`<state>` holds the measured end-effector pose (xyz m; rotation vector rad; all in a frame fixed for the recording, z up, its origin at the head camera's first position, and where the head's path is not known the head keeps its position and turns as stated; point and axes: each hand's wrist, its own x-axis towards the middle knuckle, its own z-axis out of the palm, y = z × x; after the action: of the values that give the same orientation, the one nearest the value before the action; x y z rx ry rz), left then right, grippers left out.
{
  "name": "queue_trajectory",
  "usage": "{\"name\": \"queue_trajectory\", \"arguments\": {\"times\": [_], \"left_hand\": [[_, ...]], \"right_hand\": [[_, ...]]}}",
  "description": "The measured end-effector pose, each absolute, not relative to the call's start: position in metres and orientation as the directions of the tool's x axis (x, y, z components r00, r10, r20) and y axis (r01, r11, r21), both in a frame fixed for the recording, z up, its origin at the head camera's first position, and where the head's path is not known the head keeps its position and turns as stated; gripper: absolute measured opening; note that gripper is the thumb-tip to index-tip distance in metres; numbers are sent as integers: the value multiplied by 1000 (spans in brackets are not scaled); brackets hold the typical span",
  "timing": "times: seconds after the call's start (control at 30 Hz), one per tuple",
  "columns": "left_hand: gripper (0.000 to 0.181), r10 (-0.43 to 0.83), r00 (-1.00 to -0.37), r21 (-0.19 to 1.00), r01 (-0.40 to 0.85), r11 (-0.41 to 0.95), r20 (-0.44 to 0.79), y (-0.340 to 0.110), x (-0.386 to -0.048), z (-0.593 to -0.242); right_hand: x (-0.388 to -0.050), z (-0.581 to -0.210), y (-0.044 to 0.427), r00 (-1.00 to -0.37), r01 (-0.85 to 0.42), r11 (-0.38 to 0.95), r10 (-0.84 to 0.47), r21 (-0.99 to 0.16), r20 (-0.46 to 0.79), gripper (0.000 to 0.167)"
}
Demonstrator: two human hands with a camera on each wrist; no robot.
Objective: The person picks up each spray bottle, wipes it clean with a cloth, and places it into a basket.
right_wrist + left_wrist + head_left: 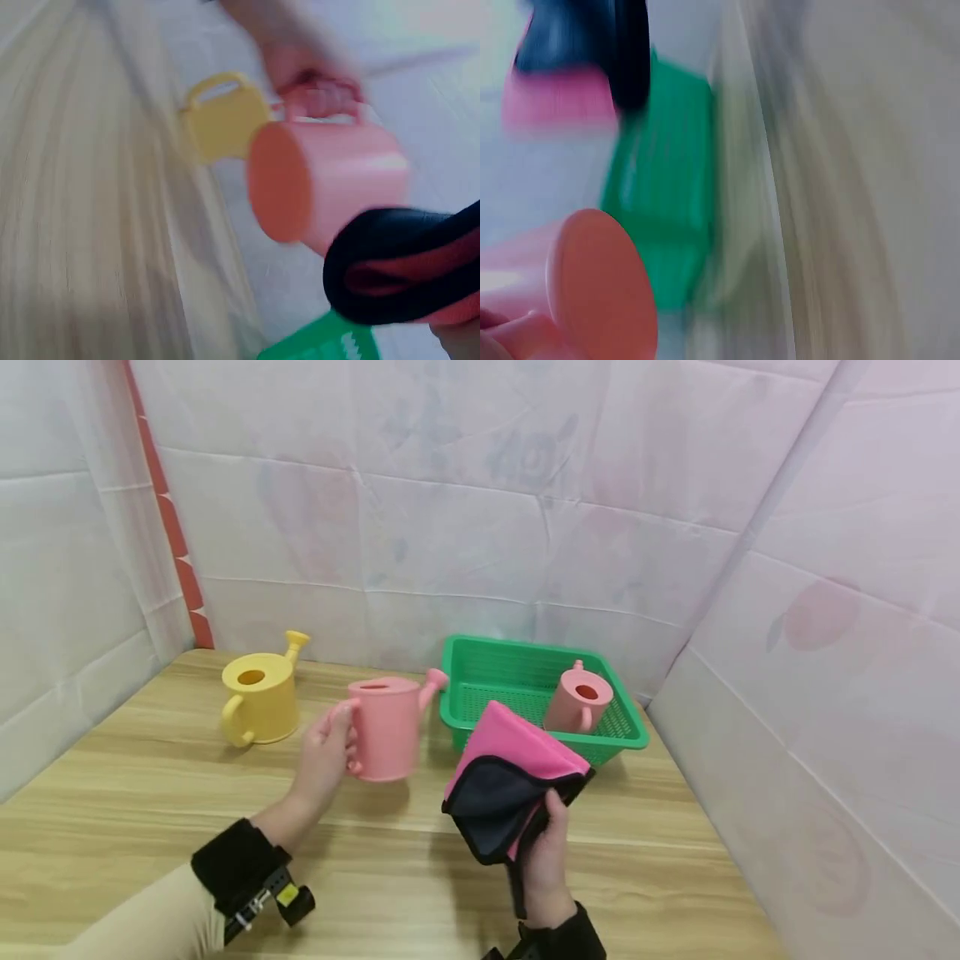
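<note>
Watering can, yellow, stands well left of the green basket, the left hand grips a raised pink can by the handle just left of that basket, the right hand pinches a pink-black pouch before it, and another pink can tilts inside.

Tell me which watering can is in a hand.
The pink watering can, held above the table in the left hand. The yellow can stands on the table; the other pink can sits in the green basket.

both hands are raised and gripping, the left farther forward than the right.
</note>
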<state>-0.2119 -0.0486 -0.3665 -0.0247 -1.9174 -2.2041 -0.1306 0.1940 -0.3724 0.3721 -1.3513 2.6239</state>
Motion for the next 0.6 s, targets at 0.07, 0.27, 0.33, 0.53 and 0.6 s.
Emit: {"name": "queue_trajectory", "arguments": {"times": [0.07, 0.27, 0.33, 0.53, 0.6], "left_hand": [[42, -138, -979, 969, 173, -179, 150, -34, -198, -364], [45, -78, -987, 936, 156, -315, 138, -3, -170, -361], [48, -79, -988, 925, 150, -348, 130, 0, -165, -361], [48, -6, -993, 914, 109, -391, 116, 1, -149, -359], [48, 26, -994, 910, 88, -406, 108, 2, -144, -358]], "right_hand": [[-130, -374, 180, -970, -222, -438, 5, -871, 244, 44], [-125, -382, 153, -866, -422, -55, -270, -905, 420, 34], [-126, -385, 148, -794, -562, 47, -312, -826, 523, 43], [-146, -382, 145, -730, -682, 253, -188, -686, 657, 77], [-151, -381, 146, -766, -634, 290, -107, -717, 634, 83]]}}
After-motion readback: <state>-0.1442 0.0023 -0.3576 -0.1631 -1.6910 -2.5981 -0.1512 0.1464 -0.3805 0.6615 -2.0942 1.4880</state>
